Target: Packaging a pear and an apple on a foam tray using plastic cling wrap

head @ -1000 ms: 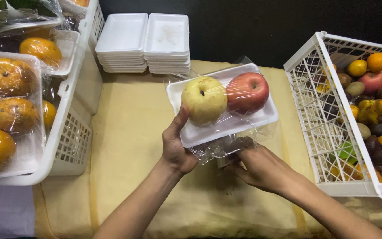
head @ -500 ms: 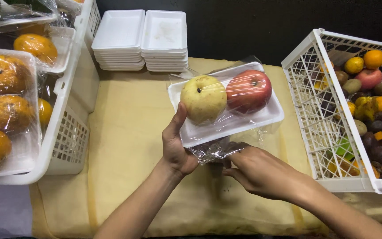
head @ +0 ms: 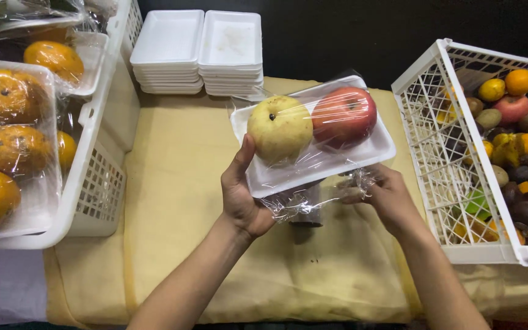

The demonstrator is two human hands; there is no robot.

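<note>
While the left hand grips the light, flexible tray of two loose fruits above the table, the right hand pinches slippery film beneath; support the underside.

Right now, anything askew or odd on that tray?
Only the cling film: it hangs bunched and loose under the foam tray, where the right hand grips it. The left hand holds the tray tilted. Yellow apple and red apple look intact.
</note>
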